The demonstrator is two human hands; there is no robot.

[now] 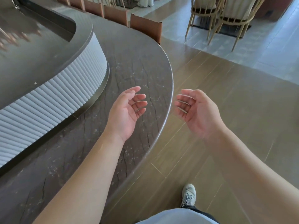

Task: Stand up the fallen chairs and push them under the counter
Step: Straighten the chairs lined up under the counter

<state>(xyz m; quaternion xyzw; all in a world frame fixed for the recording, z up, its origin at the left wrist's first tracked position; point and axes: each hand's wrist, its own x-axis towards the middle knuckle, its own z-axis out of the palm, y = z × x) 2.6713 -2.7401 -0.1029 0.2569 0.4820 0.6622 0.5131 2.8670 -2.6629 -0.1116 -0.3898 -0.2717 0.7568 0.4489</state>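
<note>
**Both hands empty at counter edge**

L hand (127, 110) over counter (132, 65), fingers loosely curled, apart, holding nothing. R hand (195, 110) just off counter rim, over floor (226, 97), same pose. Chairs (145, 27) upright, tucked at counter's far edge. Floor beside rim open.

There are no words, numbers or signs to read here.
</note>
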